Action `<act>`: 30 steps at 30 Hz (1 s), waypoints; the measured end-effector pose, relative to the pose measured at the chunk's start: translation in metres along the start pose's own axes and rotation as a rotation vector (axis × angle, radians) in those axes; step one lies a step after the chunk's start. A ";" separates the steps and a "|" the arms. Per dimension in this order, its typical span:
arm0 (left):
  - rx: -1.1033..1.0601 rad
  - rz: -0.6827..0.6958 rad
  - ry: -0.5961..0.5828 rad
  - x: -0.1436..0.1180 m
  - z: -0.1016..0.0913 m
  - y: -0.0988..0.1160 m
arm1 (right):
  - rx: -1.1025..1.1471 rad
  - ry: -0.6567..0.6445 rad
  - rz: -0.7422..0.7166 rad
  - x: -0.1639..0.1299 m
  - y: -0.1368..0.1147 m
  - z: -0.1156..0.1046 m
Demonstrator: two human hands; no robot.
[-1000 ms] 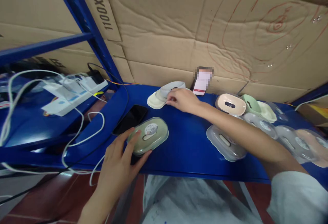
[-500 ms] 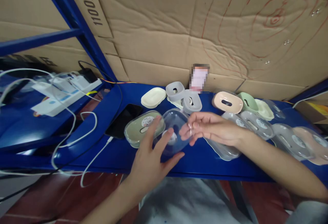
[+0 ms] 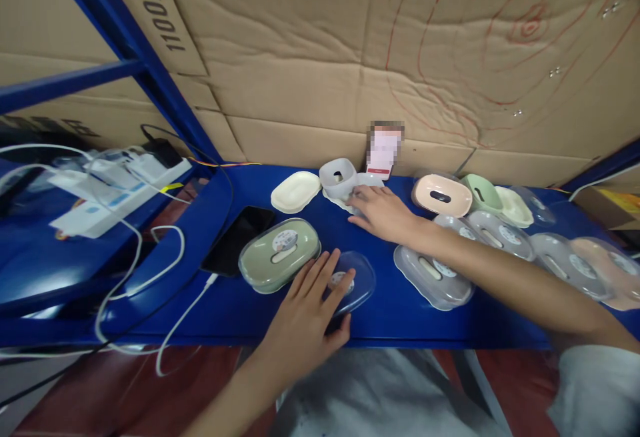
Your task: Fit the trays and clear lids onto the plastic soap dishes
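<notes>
My left hand [image 3: 306, 309] lies flat, fingers spread, on a clear plastic lid [image 3: 356, 281] that rests on the blue shelf [image 3: 380, 310] near its front edge. Just left of it sits a closed green soap box [image 3: 279, 253] with a clear lid and a round sticker. My right hand [image 3: 383, 212] reaches to the back of the shelf and covers a grey tray [image 3: 365, 187], next to another grey tray [image 3: 338, 177] and a cream base [image 3: 295, 191]. Whether my right hand grips the tray cannot be told.
Several more soap boxes and clear lids [image 3: 433, 277] crowd the right half of the shelf. A black phone [image 3: 237, 240] on a white cable lies left of the green box. A power strip [image 3: 115, 187] with cables sits far left. Cardboard [image 3: 350, 57] backs the shelf.
My left hand lowered the clear lid from the air onto the shelf. My right hand let go of the lid and reached back to the grey trays.
</notes>
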State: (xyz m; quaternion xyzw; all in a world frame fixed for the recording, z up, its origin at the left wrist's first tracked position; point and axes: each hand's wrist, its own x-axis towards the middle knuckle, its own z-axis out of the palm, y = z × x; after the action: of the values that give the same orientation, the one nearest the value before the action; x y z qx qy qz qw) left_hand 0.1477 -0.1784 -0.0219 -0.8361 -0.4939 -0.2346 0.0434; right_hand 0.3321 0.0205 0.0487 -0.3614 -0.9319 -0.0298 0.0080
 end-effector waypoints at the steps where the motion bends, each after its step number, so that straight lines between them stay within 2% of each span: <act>1: 0.012 -0.002 0.008 -0.001 0.001 -0.001 | -0.046 -0.017 0.028 0.005 -0.006 0.001; 4: 0.024 -0.007 0.030 -0.002 0.001 -0.004 | -0.101 -0.066 0.113 0.016 -0.017 0.001; 8: 0.011 -0.012 0.047 -0.001 -0.001 -0.005 | -0.087 -0.098 0.111 0.019 -0.015 -0.005; 13: 0.005 -0.065 0.055 -0.002 0.001 -0.007 | -0.027 -0.125 0.051 -0.009 -0.001 -0.006; 18: -0.023 -0.072 0.056 -0.001 -0.001 -0.009 | 0.167 -0.020 -0.173 -0.053 0.011 0.001; 21: -0.082 -0.035 0.038 0.001 -0.005 -0.007 | 0.288 0.024 -0.260 -0.067 0.015 0.003; 30: -0.171 0.006 -0.053 0.000 -0.009 -0.005 | 0.468 0.092 -0.264 -0.062 0.012 0.006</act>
State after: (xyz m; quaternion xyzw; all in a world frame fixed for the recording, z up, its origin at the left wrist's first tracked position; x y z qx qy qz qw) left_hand 0.1401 -0.1790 -0.0149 -0.8441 -0.4707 -0.2538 -0.0406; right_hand 0.3862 -0.0115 0.0414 -0.2235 -0.9511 0.1692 0.1298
